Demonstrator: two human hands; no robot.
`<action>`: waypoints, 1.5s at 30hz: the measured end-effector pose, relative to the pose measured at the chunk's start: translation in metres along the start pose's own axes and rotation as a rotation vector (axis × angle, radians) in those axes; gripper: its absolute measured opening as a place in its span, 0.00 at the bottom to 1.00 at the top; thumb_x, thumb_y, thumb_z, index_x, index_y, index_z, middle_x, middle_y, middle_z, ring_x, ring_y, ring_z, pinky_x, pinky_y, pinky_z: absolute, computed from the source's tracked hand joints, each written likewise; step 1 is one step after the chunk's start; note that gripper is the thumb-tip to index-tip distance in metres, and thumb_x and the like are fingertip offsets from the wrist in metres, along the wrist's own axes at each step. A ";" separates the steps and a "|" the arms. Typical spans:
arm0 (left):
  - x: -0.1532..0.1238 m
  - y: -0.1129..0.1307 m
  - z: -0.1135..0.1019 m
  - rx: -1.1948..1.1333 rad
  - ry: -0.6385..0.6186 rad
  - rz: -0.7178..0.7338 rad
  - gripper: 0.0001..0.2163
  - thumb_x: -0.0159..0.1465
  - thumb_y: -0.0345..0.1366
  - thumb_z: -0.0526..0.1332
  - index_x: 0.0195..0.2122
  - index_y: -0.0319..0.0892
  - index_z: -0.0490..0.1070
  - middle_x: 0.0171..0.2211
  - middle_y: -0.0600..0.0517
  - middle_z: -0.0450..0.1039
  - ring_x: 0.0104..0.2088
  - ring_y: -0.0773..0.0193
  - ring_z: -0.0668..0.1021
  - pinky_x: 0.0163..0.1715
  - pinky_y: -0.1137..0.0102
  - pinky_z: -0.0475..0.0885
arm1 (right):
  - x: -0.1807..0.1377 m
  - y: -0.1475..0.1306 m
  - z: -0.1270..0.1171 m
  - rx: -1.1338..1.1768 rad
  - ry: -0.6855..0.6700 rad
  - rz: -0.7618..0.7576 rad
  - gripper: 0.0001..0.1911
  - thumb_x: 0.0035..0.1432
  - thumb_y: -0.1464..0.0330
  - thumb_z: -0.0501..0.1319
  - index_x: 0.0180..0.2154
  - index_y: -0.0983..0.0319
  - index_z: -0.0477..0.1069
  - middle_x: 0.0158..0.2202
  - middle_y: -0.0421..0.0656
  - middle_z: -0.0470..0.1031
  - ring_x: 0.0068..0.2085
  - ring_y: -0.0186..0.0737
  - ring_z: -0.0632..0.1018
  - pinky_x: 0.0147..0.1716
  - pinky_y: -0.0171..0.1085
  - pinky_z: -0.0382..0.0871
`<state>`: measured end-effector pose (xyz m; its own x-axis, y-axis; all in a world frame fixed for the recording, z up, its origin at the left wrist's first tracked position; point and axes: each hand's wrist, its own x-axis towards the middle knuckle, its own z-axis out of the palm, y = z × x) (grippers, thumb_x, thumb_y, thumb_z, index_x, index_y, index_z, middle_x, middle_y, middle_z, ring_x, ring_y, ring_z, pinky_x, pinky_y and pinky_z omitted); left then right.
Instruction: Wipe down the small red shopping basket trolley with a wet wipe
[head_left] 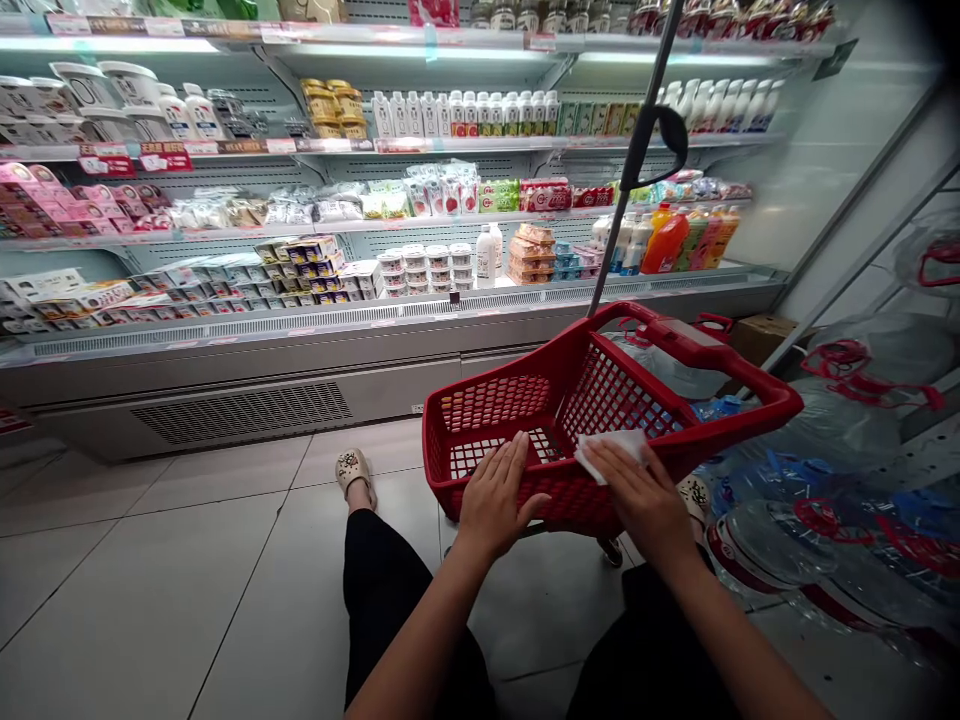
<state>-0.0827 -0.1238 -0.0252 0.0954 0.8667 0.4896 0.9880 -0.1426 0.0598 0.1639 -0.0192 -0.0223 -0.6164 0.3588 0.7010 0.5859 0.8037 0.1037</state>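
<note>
A red plastic shopping cart (487, 392) with lattice walls stands in front of my legs, its handle towards the right. My left hand (495, 500) lies against the cart's near side at the rim, fingers stretched out and thumb apart, with nothing in it. Under the fingers of my right hand (641, 500) a white cloth or tissue (616, 446) is pressed on the near rim, closer to the handle end. Part of the cloth is hidden by that hand. Inside the basket, the lattice floor shows the pale tiles through it.
A refrigerated display case (225, 350) full of dairy and drinks runs along the back. A dark pole with a looped handle (660, 150) slants up behind the cart. Large water bottles (787, 540) with red handles crowd the right side. Tiled floor (172, 570) spreads left.
</note>
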 end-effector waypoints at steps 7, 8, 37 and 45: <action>0.030 0.029 0.003 -0.009 0.049 -0.068 0.39 0.75 0.57 0.45 0.77 0.36 0.34 0.75 0.44 0.50 0.73 0.55 0.59 0.73 0.55 0.54 | -0.008 0.009 -0.008 -0.060 0.032 0.094 0.34 0.72 0.75 0.50 0.74 0.53 0.49 0.68 0.41 0.67 0.68 0.43 0.69 0.73 0.50 0.47; 0.037 0.037 0.007 -0.023 0.043 -0.032 0.39 0.75 0.58 0.45 0.77 0.35 0.36 0.75 0.45 0.50 0.74 0.55 0.58 0.73 0.56 0.54 | -0.006 0.003 -0.005 -0.046 0.023 0.076 0.34 0.72 0.74 0.50 0.75 0.54 0.48 0.68 0.41 0.66 0.68 0.43 0.69 0.73 0.49 0.46; 0.087 0.096 0.042 -0.099 0.058 0.130 0.38 0.74 0.59 0.48 0.76 0.38 0.43 0.76 0.44 0.47 0.74 0.56 0.55 0.72 0.58 0.56 | -0.003 0.083 -0.044 -0.198 -0.033 0.050 0.34 0.70 0.77 0.49 0.74 0.57 0.51 0.67 0.44 0.70 0.66 0.43 0.72 0.72 0.51 0.50; 0.087 0.098 0.045 -0.086 0.074 0.108 0.39 0.74 0.59 0.47 0.77 0.39 0.40 0.76 0.46 0.45 0.74 0.56 0.56 0.71 0.58 0.58 | -0.009 0.110 -0.055 -0.263 0.009 0.117 0.34 0.70 0.75 0.50 0.74 0.53 0.50 0.67 0.42 0.69 0.66 0.44 0.72 0.72 0.54 0.48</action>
<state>0.0280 -0.0414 -0.0159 0.1884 0.8067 0.5601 0.9580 -0.2765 0.0760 0.2625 0.0399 0.0215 -0.5326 0.4361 0.7254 0.7697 0.6060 0.2008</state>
